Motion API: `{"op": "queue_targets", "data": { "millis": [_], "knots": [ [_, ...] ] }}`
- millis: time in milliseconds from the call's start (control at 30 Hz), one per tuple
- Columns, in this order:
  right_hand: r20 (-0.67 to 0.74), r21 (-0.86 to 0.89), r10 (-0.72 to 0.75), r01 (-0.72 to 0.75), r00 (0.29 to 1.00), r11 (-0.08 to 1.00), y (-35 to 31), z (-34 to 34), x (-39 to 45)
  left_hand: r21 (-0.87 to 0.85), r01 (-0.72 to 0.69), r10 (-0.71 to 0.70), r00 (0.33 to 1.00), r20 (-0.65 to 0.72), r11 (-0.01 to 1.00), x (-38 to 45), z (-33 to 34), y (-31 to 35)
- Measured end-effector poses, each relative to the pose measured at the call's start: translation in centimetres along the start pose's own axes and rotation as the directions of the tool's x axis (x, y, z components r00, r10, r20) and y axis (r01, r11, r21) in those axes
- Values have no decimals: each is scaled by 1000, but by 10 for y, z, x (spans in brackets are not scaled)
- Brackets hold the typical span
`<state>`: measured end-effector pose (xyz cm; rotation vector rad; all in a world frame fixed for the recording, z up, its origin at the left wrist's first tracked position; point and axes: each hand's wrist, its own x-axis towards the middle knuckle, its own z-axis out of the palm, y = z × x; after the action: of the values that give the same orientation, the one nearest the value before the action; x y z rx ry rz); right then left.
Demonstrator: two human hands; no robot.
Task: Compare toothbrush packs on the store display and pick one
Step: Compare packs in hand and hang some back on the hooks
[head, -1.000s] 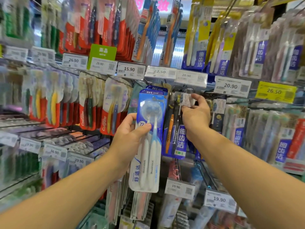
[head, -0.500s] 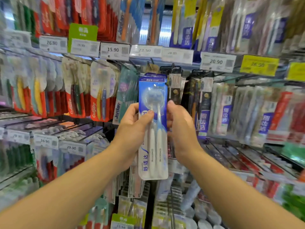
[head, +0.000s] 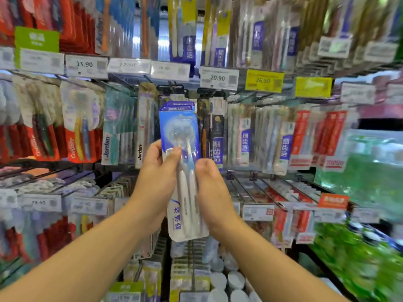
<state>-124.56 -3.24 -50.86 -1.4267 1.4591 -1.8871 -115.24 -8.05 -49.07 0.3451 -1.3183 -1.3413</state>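
A blue and white twin toothbrush pack [head: 181,129] stands upright in front of the display, held between both hands. My left hand [head: 159,171] grips its left edge, thumb across the front. My right hand [head: 209,184] holds the right edge, its fingers behind the pack. More blue packs of the same kind hang right behind the held pack's top. A black and blue toothbrush pack [head: 216,138] hangs just right of it on its hook.
Hooks of hanging toothbrush packs fill the wall: red Colgate packs [head: 76,127] at left, Jordan packs [head: 113,127], red packs [head: 305,136] at right. Price tags [head: 218,78] line the rails. White round lids [head: 226,282] sit low in the middle. Green blurred goods [head: 359,182] lie at right.
My right hand left the black and blue pack on the hook and came to the right edge of the blue twin pack. My view shifted to the right.
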Motion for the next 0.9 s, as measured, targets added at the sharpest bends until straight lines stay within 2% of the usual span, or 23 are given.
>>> {"op": "queue_targets", "data": {
  "millis": [167, 267, 400, 467, 600, 733, 900],
  "knots": [
    [-44, 58, 31, -28, 999, 998, -2, -12, -6, -31, 80, -76, 992, 98, 996, -13, 11, 2],
    [-1, 137, 91, -90, 996, 986, -3, -15, -9, -54, 137, -125, 975, 181, 989, -25, 7, 2],
    [6, 238, 144, -141, 990, 961, -6, -10, -14, -137, 183, -164, 977, 135, 974, -38, -7, -2],
    [32, 314, 168, -169, 985, 934, -10, -5, -16, -53, 235, -224, 961, 160, 971, -47, -14, 1],
    [122, 448, 180, -216, 976, 867, -21, 6, -20, 156, 436, -463, 848, 258, 886, -65, -27, 22],
    [246, 511, 179, -285, 953, 811, -24, 20, -29, 178, 455, -489, 819, 301, 872, -76, -44, 42],
    [328, 501, 129, -288, 936, 816, -21, 44, -39, 152, 470, -493, 809, 321, 870, -84, -70, 54]
  ]
}}
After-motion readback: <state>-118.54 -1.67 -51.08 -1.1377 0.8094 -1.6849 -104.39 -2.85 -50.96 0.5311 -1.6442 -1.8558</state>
